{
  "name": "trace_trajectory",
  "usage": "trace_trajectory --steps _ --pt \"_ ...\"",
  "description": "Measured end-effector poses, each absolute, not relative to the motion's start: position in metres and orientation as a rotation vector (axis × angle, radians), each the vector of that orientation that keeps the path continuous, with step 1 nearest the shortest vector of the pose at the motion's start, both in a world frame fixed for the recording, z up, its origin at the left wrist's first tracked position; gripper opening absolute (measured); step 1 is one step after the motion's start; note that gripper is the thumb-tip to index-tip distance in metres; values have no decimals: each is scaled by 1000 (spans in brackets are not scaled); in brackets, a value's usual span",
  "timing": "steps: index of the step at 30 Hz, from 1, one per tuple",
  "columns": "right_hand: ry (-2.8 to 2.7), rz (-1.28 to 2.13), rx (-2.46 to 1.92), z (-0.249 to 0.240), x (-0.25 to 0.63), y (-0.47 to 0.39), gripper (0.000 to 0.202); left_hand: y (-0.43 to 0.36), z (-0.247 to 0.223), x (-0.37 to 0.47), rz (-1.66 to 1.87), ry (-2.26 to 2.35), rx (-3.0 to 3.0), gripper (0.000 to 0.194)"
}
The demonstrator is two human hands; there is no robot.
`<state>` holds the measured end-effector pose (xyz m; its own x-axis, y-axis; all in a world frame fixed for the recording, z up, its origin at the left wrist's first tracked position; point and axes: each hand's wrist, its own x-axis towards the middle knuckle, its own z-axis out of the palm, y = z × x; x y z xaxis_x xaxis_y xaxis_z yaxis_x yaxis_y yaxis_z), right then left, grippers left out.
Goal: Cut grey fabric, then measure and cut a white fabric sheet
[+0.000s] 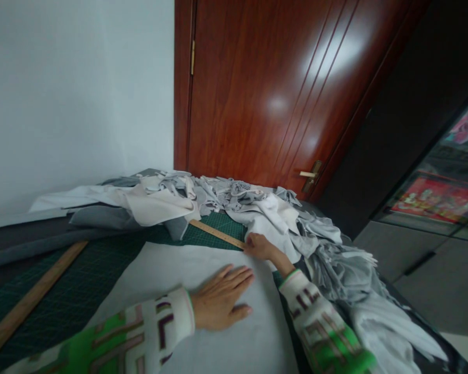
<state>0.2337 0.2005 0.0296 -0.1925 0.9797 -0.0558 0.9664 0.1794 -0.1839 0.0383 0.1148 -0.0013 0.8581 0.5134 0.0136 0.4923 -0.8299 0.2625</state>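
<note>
My left hand lies flat on a large piece of white fabric, fingers stretched out and slightly apart. Farther back, my right hand is closed at the near right end of a thin wooden ruler, beside the fabric's back edge. The fingertips seem to pinch the ruler's end, though the fabric edge is close to them. The ruler's far end reaches the scrap pile. Under the fabric is a green cutting mat with grid lines.
Grey and white fabric scraps are heaped along the back and right of the table. A long wooden strip lies on the mat at left, near folded dark grey cloth. Behind are a brown door, a white wall and a dark cabinet.
</note>
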Motion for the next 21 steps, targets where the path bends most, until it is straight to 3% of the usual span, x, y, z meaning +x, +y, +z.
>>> trace_trajectory --steps 11,16,21 --pt "-2334 528 -1933 30 235 221 14 115 -3 36 116 739 2759 69" --pt "-2118 461 -1843 38 238 228 16 116 -4 36 140 737 2741 69" --pt "-2018 268 -1688 76 246 215 23 112 5 26 82 733 2709 75"
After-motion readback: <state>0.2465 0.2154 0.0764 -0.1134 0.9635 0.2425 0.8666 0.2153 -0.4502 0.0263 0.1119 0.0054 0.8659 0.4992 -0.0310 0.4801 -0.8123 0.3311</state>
